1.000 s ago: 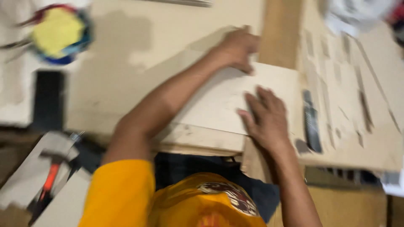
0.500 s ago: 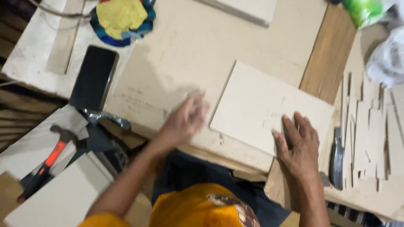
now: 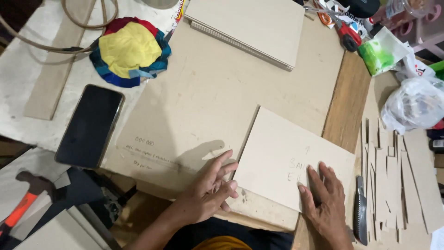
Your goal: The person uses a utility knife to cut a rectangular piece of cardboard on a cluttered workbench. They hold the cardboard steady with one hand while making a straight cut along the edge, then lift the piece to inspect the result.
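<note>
A pale rectangular board (image 3: 282,153) with pencil marks lies tilted on a large beige sheet (image 3: 208,97) on the workbench. My right hand (image 3: 326,206) rests flat on the board's near right corner, fingers spread. Just left of the board's near left edge is my left hand (image 3: 208,192), fingers apart and touching the big sheet, with nothing in it. A utility knife (image 3: 360,210) lies right of my right hand.
A black phone (image 3: 90,125) lies at the left, a multicoloured cloth cap (image 3: 129,48) behind it. A stack of boards (image 3: 249,25) sits at the back. Several cut strips (image 3: 397,176) and plastic bags (image 3: 414,104) are on the right. An orange-handled hammer (image 3: 21,206) lies below left.
The view has tilted toward the bench's far side. My left hand drew back from the board's far edge to its near left edge. My right hand stayed on the board.
</note>
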